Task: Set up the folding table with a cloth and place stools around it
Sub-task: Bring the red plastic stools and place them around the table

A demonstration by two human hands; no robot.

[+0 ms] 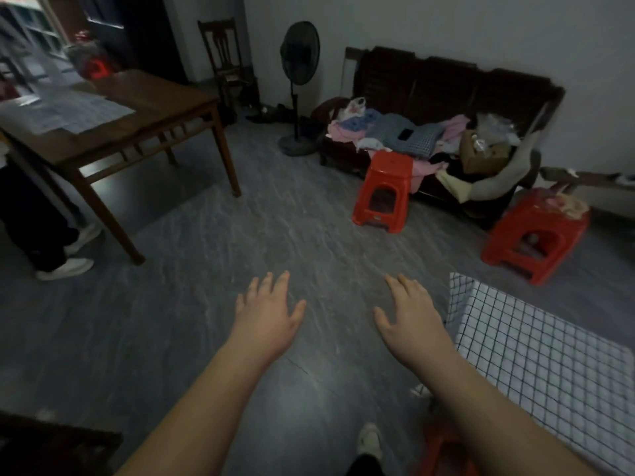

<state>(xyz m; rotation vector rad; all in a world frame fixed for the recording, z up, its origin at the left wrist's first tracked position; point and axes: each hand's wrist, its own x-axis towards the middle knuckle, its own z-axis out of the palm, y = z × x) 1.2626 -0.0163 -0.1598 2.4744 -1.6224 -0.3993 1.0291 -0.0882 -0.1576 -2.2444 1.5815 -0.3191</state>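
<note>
A white cloth with a dark grid [546, 359] covers the folding table at the lower right; the table itself is hidden under it. A red plastic stool [386, 190] stands on the floor in front of the sofa. A second red stool [536, 238] stands further right, with small scraps on its seat. Part of a third red stool [443, 448] shows under my right forearm at the bottom edge. My left hand [269, 310] and my right hand [409, 310] are stretched out over the bare floor, palms down, fingers apart, holding nothing.
A brown wooden table [137, 121] with papers stands at the left; a person's legs and white shoes [65, 266] are beside it. A dark sofa [446, 94] piled with clothes lines the far wall, next to a standing fan [299, 87] and a wooden chair [223, 60].
</note>
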